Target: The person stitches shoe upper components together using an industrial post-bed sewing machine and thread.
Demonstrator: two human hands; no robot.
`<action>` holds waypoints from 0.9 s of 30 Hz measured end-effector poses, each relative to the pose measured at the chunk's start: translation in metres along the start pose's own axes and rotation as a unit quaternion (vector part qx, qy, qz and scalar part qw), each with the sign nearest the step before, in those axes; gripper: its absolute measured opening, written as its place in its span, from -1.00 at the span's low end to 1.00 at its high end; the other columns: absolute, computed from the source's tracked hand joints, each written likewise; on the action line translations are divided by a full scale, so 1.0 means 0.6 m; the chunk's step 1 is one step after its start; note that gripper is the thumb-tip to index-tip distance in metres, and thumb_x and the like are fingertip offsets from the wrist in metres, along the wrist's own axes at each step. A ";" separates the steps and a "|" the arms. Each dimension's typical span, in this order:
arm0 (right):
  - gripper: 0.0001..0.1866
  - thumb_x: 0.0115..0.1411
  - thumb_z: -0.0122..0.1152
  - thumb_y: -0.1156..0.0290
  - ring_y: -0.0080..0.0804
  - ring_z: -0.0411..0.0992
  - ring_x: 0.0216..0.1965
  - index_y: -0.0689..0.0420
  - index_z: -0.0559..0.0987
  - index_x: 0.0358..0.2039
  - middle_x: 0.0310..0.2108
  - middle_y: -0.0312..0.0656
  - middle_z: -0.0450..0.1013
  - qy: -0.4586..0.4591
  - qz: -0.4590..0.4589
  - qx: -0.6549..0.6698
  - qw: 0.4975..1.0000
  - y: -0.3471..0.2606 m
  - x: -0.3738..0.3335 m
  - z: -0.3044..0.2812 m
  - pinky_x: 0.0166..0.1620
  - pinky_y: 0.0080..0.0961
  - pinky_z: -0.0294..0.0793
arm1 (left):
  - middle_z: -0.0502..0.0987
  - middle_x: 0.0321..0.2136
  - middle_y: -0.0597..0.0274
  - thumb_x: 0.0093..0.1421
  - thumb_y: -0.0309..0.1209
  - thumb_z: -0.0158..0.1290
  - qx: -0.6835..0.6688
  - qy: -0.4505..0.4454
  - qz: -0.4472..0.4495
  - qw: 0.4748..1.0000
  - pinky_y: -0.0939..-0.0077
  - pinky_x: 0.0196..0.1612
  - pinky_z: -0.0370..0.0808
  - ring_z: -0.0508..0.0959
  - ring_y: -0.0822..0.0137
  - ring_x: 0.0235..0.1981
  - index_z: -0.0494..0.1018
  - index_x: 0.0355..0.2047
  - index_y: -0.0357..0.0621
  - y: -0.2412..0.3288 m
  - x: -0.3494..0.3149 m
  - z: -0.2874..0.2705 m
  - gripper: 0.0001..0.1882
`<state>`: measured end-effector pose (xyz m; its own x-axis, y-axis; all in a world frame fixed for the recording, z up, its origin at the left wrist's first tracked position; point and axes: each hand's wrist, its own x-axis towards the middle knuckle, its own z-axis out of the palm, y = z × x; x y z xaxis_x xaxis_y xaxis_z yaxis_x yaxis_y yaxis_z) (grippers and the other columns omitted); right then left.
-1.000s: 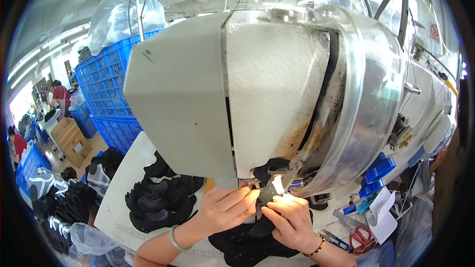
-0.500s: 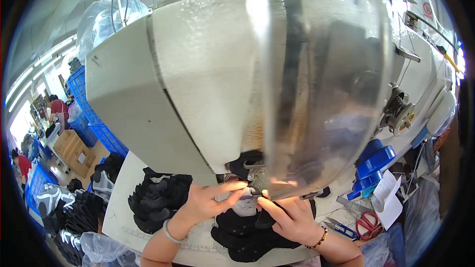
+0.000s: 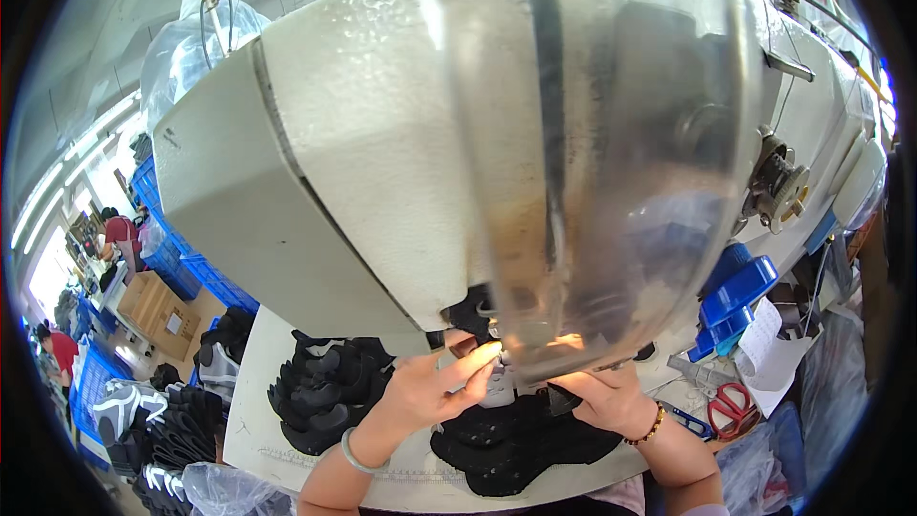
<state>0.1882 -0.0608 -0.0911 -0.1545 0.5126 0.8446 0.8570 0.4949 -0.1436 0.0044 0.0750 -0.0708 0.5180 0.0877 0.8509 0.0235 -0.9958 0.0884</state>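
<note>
A large pale sewing machine (image 3: pixel 382 143) fills the middle of the view, with a clear curved shield (image 3: pixel 611 229) across its front. At its needle area, my left hand (image 3: pixel 425 397) has index finger and thumb drawn close together; what lies between the tips is hard to make out. To the right, my right hand (image 3: pixel 616 401) pinches a small black fabric piece (image 3: pixel 564 399), its fingertips partly behind the shield's lower edge. Beneath both hands lies a heap of black shaped pieces (image 3: pixel 516 444). A second stack of black pieces (image 3: pixel 330 392) sits left of my left hand.
Red-handled scissors (image 3: pixel 733 409), a white paper (image 3: pixel 769 354) and a blue plastic holder (image 3: pixel 735 296) lie at the right. Grey-and-black shoe uppers (image 3: pixel 129 411) are piled at left, below blue crates (image 3: pixel 172 263). Two people work in the far left background, near a cardboard box (image 3: pixel 158 315).
My hands were close together at the needle; my right hand has drawn away to the right with the black piece. My left fingers have stayed near the needle. The whole view has shifted slightly.
</note>
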 end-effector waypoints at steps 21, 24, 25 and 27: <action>-0.47 -0.27 0.12 0.71 -0.09 0.42 -0.07 0.08 0.54 -0.17 -0.11 -0.14 0.46 -0.062 0.082 0.000 0.995 0.010 0.006 -0.011 0.02 -0.29 0.40 | 0.54 -0.24 0.32 -0.03 -0.35 0.10 0.023 -0.025 0.033 0.999 0.46 -0.28 0.51 0.53 0.26 -0.38 0.55 -0.27 -0.03 -0.013 -0.008 -0.009 -0.74; -0.51 -0.21 0.11 0.69 -0.08 0.44 -0.13 0.06 0.57 -0.18 -0.17 -0.13 0.46 -0.047 0.095 0.026 0.994 0.014 0.005 -0.009 -0.04 -0.33 0.43 | 0.58 -0.19 0.46 0.10 -0.11 0.11 0.060 -0.026 0.026 0.997 0.47 -0.22 0.53 0.55 0.37 -0.37 0.59 -0.20 0.03 -0.011 -0.014 -0.004 -0.67; -0.52 -0.19 0.12 0.68 -0.09 0.44 -0.16 0.04 0.59 -0.18 -0.19 -0.13 0.46 -0.035 0.102 0.032 0.994 0.013 0.007 -0.011 -0.08 -0.33 0.43 | 0.57 -0.19 0.37 0.07 -0.11 0.14 0.086 -0.011 0.034 0.996 0.50 -0.27 0.53 0.55 0.37 -0.39 0.59 -0.21 0.07 -0.012 -0.021 -0.002 -0.68; -0.54 -0.17 0.12 0.66 -0.12 0.44 -0.23 0.00 0.63 -0.20 -0.25 -0.14 0.47 -0.043 0.112 -0.032 0.992 0.008 0.014 -0.015 -0.16 -0.33 0.44 | 0.54 -0.24 0.22 0.01 -0.19 0.20 0.129 -0.019 0.039 0.991 0.65 -0.48 0.46 0.51 0.44 -0.46 0.58 -0.24 0.12 -0.005 -0.024 -0.009 -0.72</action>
<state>0.1954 -0.0604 -0.0803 0.0038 0.6645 0.7473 0.9035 0.3180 -0.2874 -0.0077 0.0770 -0.0809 0.5591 0.0138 0.8290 0.1967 -0.9735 -0.1164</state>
